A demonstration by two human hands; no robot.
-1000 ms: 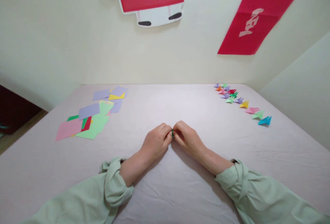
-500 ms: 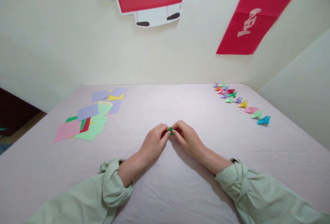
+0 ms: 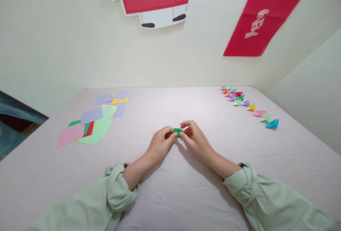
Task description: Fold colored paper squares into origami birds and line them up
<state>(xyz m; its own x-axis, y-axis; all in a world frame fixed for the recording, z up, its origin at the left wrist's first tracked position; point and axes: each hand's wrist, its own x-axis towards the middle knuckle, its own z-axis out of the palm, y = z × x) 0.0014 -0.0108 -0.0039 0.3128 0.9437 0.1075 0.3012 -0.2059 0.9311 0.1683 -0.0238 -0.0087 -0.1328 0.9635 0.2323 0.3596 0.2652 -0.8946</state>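
A small folded piece of green paper [image 3: 177,131] is held up between my two hands, over the middle of the table. My left hand [image 3: 160,141] pinches its left edge between thumb and fingers. On the right side, the thumb of my right hand [image 3: 196,138] presses against the paper's lower right part, while the index finger is raised and bent just above it. The other fingers of my right hand curl behind, partly hidden.
Loose coloured paper sheets [image 3: 92,131] lie overlapping on the table's left. A row of folded paper figures [image 3: 251,107] in several colours runs along the right. The pale table cover [image 3: 170,199] is slightly wrinkled. Red decorations [image 3: 255,21] hang on the wall behind.
My right index finger has lifted off the green paper, and more of the paper shows between my hands. At the far left edge, a blue-grey cloth-like shape has come into view.
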